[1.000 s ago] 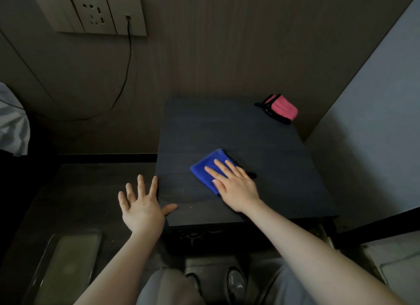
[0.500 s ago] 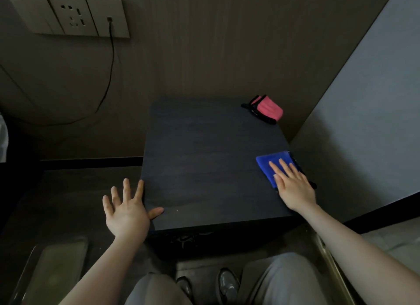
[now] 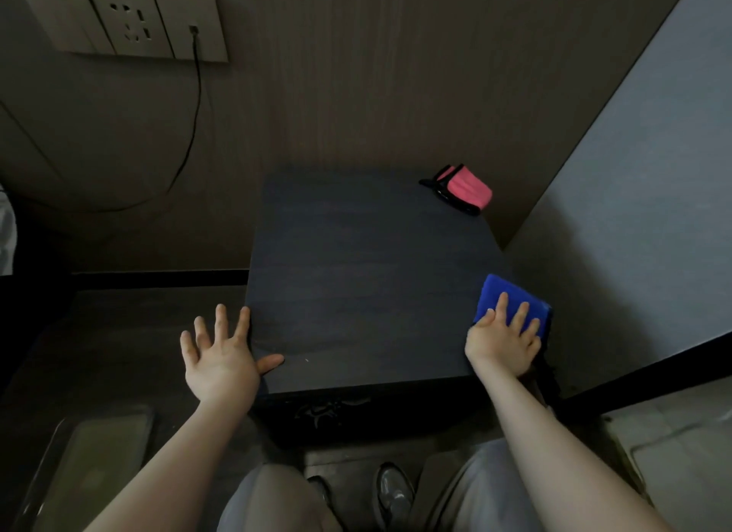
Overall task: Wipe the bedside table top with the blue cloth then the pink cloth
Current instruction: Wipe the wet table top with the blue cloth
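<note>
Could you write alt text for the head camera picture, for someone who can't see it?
A right hand presses a blue cloth flat at the right edge of a dark bedside table. The left hand braces its left edge, and a pink cloth lies at the back right corner.

The right hand lies flat on the blue cloth at the table's right edge. The left hand is spread at the left edge, thumb on top. The pink cloth sits far beyond the right hand
</note>
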